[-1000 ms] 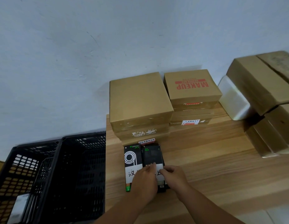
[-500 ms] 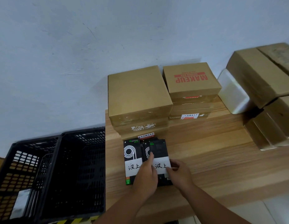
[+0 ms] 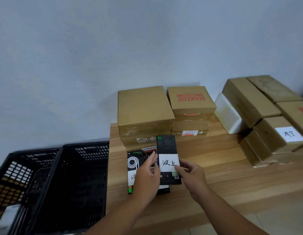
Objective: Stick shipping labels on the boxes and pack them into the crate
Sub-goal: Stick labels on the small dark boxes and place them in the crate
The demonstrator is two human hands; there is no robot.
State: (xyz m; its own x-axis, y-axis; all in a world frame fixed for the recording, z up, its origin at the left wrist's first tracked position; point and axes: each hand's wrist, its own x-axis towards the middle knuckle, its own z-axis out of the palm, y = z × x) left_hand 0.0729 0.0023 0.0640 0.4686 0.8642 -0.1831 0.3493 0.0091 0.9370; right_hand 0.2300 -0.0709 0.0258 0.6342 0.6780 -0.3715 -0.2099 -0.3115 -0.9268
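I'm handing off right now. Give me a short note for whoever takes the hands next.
Left hand and right hand: both hold the labelled black box raised above the table.
A second labelled black box lies beside it, another beneath.
Done: labels on those two.
Left: pack them in the crate, left of the table; label the rest.

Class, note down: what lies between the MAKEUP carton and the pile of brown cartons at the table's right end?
A white block, apparently foam, rests on the wooden table there, shown in the head view.
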